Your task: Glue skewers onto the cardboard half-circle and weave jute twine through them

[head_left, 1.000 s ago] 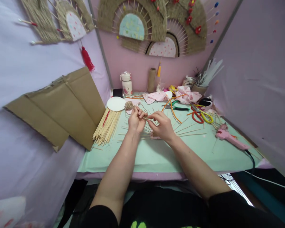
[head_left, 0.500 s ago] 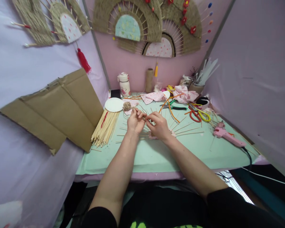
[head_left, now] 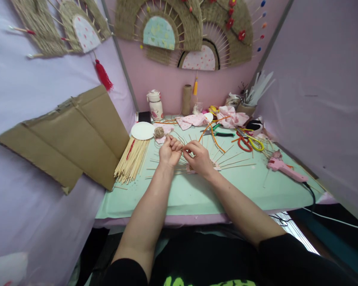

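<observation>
My left hand point(head_left: 170, 153) is closed, palm up, its fingers curled around thin brown twine point(head_left: 181, 137). Close beside it on the right, my right hand point(head_left: 198, 158) pinches the same twine between thumb and fingertips; the short piece between the hands is mostly hidden. Just beyond my left hand sits a ball of twine point(head_left: 159, 132). Below both hands lies a fan frame of thin sticks point(head_left: 235, 162) spread outward from a pink patterned base point(head_left: 192, 169), which my right hand partly covers.
Bamboo sticks point(head_left: 131, 161) and a white disc point(head_left: 143, 130) lie left, near leaning cardboard point(head_left: 68, 137). Rightward are green-handled pliers point(head_left: 223, 134), scissors point(head_left: 245, 144) and a pink glue gun point(head_left: 286, 170) with its cord. A bottle point(head_left: 155, 105) and cardboard tube point(head_left: 186, 100) stand behind.
The fingers of my left hand have curled further into the palm. My right hand keeps its pinch in nearly the same place. The view has shifted slightly.
</observation>
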Demonstrator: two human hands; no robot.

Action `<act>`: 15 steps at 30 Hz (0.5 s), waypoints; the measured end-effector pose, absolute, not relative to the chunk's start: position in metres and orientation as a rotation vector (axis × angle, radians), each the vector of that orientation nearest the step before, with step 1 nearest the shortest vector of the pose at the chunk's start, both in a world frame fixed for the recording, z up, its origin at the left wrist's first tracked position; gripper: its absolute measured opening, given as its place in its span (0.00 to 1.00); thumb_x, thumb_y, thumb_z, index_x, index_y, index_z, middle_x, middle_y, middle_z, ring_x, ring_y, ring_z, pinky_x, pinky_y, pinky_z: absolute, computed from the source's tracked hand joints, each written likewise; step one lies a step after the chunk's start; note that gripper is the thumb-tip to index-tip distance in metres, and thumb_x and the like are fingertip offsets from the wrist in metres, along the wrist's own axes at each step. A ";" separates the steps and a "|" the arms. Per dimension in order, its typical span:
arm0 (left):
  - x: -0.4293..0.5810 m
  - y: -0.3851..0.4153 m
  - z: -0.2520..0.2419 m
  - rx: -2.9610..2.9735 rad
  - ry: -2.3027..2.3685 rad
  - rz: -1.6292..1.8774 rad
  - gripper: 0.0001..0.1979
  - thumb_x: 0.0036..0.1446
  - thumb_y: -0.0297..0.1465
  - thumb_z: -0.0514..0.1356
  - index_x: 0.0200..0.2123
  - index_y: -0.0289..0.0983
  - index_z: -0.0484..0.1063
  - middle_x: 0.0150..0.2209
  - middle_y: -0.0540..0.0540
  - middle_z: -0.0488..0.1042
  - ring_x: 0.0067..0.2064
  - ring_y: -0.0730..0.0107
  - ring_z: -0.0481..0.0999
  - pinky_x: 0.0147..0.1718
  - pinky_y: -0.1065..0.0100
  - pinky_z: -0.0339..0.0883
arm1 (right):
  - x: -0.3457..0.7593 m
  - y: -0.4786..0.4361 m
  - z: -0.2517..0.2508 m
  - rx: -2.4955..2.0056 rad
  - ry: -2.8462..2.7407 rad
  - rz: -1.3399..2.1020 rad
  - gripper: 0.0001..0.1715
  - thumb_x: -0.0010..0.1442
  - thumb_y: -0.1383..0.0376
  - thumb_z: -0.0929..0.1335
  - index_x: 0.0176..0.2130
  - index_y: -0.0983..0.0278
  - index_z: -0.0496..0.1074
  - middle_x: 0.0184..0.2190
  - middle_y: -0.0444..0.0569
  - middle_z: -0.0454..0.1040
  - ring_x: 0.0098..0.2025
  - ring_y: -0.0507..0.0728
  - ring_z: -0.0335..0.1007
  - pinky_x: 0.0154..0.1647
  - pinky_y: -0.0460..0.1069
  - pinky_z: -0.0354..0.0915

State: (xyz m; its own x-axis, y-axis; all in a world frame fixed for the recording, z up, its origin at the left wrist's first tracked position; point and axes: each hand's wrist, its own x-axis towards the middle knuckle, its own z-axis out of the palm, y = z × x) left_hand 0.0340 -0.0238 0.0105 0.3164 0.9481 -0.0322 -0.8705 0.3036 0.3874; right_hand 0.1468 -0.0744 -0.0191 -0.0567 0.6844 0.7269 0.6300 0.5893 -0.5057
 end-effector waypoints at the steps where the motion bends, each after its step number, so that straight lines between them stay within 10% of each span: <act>1: 0.034 -0.024 0.011 0.349 0.281 1.214 0.18 0.69 0.30 0.43 0.26 0.35 0.60 0.19 0.57 0.46 0.16 0.82 0.47 0.16 0.79 0.47 | 0.147 -0.075 -0.018 -1.077 -1.742 0.076 0.06 0.60 0.69 0.65 0.32 0.62 0.70 0.30 0.46 0.68 0.34 0.53 0.65 0.37 0.48 0.62; 10: 0.043 -0.037 0.009 0.862 0.428 0.965 0.15 0.61 0.37 0.59 0.27 0.35 0.60 0.19 0.59 0.47 0.17 0.84 0.45 0.16 0.80 0.41 | 0.174 -0.064 -0.011 -1.131 -1.376 0.278 0.12 0.60 0.63 0.65 0.45 0.61 0.70 0.36 0.48 0.71 0.34 0.52 0.66 0.37 0.49 0.64; 15: 0.049 -0.039 0.004 1.046 0.506 0.899 0.17 0.58 0.40 0.61 0.27 0.36 0.59 0.18 0.59 0.48 0.17 0.84 0.45 0.15 0.81 0.40 | 0.181 -0.064 -0.010 -1.106 -1.431 0.312 0.06 0.59 0.63 0.66 0.37 0.62 0.73 0.33 0.47 0.71 0.35 0.53 0.67 0.35 0.49 0.64</act>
State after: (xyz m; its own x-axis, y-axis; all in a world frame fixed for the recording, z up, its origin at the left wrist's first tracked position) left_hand 0.0494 -0.0393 0.0037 0.5568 0.8293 0.0484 -0.3885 0.2084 0.8976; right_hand 0.1812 -0.0637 -0.0096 0.1962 0.7570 0.6233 0.4284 0.5055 -0.7489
